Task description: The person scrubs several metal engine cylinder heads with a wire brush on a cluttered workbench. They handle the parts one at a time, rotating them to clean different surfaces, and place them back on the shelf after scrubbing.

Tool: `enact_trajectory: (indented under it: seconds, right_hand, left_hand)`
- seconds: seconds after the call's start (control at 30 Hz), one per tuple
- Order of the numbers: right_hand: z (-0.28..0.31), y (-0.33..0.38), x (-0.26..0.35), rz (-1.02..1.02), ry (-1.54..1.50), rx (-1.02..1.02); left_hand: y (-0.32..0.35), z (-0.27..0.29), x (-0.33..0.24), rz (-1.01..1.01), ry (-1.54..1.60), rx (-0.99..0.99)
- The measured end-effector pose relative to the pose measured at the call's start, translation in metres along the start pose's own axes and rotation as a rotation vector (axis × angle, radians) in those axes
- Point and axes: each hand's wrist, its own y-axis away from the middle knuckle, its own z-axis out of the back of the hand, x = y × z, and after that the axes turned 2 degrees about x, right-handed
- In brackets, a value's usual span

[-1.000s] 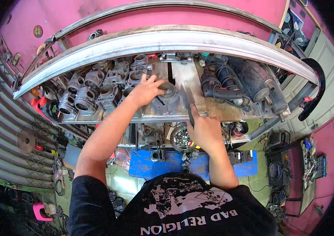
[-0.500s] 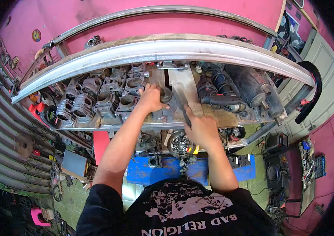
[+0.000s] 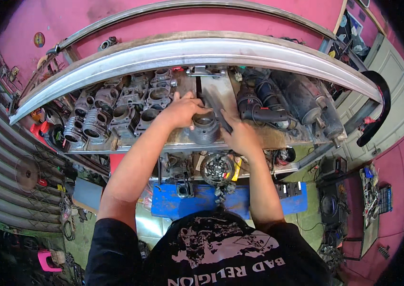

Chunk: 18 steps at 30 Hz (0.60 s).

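Observation:
My left hand (image 3: 183,110) rests on top of a finned grey engine cylinder (image 3: 204,127) that stands on a metal shelf (image 3: 278,139), fingers wrapped over its rim. My right hand (image 3: 241,136) sits just right of the cylinder, closed around a long dark flat tool (image 3: 217,107) that angles up and to the left over the shelf. Both forearms reach up from my black printed shirt at the bottom.
Several grey engine cylinders (image 3: 116,112) crowd the shelf's left half; dark starter motors and cylindrical parts (image 3: 287,102) fill the right. A curved metal rail (image 3: 202,47) runs above. Below hang a round clutch-like part (image 3: 217,168) and a blue bench (image 3: 197,200). Pink walls surround.
My view has shifted closer over the shelf. The left hand slid right onto the standing cylinder, and the right hand stayed on the dark tool beside it.

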Motion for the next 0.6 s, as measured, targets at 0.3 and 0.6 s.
enact_trajectory:
  seconds: [0.3,0.6]
  right_hand:
    - [0.055,-0.003,0.001,0.054,0.023,0.180]
    - [0.068,0.056,0.011,-0.001,0.060,0.175]
  left_hand:
    - [0.013,-0.015,0.012,0.199,-0.004,-0.088]
    - [0.010,-0.021,0.011,0.206,-0.203,-0.027]
